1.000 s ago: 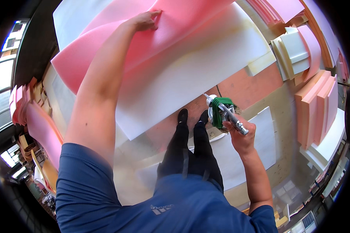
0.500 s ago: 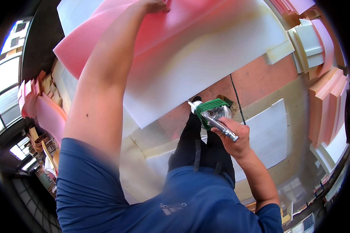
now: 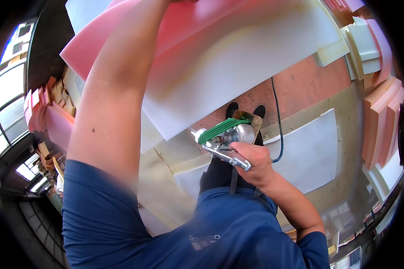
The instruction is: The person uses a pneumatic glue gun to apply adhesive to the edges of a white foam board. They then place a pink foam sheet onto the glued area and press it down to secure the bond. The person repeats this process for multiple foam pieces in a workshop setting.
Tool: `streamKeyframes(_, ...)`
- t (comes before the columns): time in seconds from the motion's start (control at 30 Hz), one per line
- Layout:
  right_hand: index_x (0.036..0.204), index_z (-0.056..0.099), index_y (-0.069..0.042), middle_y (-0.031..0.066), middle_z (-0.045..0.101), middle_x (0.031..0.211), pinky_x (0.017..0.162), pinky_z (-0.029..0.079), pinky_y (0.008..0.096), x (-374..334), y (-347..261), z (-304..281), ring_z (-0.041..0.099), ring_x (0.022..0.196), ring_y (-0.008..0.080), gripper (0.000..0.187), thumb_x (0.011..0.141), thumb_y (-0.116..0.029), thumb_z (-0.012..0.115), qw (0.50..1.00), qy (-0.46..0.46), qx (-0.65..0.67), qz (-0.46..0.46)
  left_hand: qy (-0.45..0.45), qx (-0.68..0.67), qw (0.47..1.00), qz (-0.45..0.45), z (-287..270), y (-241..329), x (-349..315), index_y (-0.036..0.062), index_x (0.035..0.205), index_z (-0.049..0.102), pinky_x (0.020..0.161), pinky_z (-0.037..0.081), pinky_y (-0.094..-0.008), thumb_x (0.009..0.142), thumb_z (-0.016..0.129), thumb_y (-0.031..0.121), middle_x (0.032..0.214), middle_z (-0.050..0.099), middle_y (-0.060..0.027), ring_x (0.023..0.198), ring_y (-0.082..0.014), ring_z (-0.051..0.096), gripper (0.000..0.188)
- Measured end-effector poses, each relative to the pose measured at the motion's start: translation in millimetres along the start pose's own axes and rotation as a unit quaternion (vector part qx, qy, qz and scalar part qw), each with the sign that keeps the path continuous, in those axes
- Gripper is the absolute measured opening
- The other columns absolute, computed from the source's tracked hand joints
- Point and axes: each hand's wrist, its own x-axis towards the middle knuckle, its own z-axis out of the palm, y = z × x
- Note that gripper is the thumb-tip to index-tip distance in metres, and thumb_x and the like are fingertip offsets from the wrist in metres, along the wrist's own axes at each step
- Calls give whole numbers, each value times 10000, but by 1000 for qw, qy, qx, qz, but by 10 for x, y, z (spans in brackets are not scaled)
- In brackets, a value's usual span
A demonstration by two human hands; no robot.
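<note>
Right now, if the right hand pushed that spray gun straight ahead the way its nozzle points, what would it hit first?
Most likely the white foam sheet: the spray gun in the right hand aims up-left at its lower edge. Depth is unclear, so it might slip just under that edge instead.

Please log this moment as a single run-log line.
left hand: out of view, arm raised on pink foam sheet | right hand: holds spray gun | white foam sheet beneath
</note>
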Motion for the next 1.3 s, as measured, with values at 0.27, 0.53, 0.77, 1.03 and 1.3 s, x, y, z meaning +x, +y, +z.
streamKeyframes(0.27,978,634,-81,115,664,790,592,518,419,28,-94,93,654,683,322,128,864,-131,667,998,-65,16,-13,-41,230,972,35,39,402,-37,-127,1050,658,852,574,-301,968,612,193,999,732,-113,943,-217,689,333)
streamKeyframes(0.53,958,664,-69,137,671,804,600,526,391,69,-89,-115,672,703,321,136,826,-86,692,998,40,-4,48,-1,390,916,99,-118,-139,-75,-10,985,715,789,571,-329,981,555,161,950,701,-100,841,-206,666,234)
streamKeyframes(0.77,942,669,-40,140,669,781,591,515,352,171,-125,-481,664,670,319,192,789,-60,784,987,127,-26,95,1,183,981,63,-139,-212,-49,108,1156,606,795,502,-334,958,590,205,1012,606,-94,893,-214,589,221)
streamKeyframes(1.03,990,700,-2,149,677,757,604,521,310,84,134,-792,647,624,284,210,833,-101,798,960,253,-46,110,-61,-739,647,-178,-311,-452,-284,235,1439,402,942,421,-374,868,665,206,1282,486,-163,1135,-300,504,630)
streamKeyframes(1.3,1010,699,41,52,668,742,636,485,255,46,199,-1216,561,665,85,239,907,-166,759,927,328,-20,178,-69,-921,220,-313,-342,-479,-354,261,1577,286,1082,403,-413,796,694,152,1532,403,-231,1336,-379,480,888)
